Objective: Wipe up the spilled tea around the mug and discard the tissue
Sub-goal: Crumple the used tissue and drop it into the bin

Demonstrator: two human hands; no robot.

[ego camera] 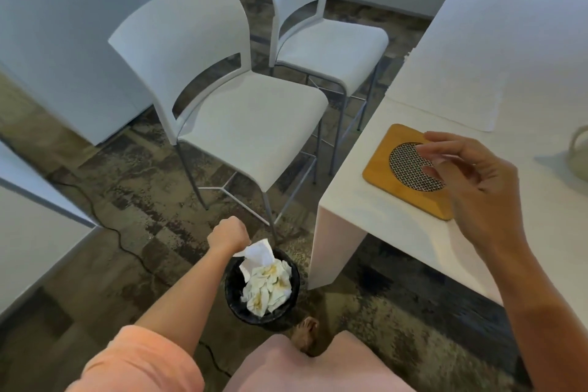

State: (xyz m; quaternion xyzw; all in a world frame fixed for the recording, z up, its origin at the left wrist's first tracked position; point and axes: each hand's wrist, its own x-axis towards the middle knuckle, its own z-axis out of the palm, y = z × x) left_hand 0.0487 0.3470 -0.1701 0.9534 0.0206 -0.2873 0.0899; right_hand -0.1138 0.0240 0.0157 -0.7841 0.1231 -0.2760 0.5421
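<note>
My left hand [228, 234] reaches down over a small black bin [234, 293] on the floor and pinches a white tissue [259, 251] that hangs into the bin's mouth. Several crumpled, tea-stained tissues [270, 288] fill the bin. My right hand [471, 178] hovers over the white table [375, 223] with its fingers apart and nothing in it. A pale mug [579, 153] shows only in part at the right edge of the frame.
A bamboo trivet with a woven centre [385, 178] lies on the table under my right hand. A white placemat [471, 41] lies farther back. Two white chairs [241, 124] [327, 44] stand left of the table. A black cable [121, 239] runs across the floor.
</note>
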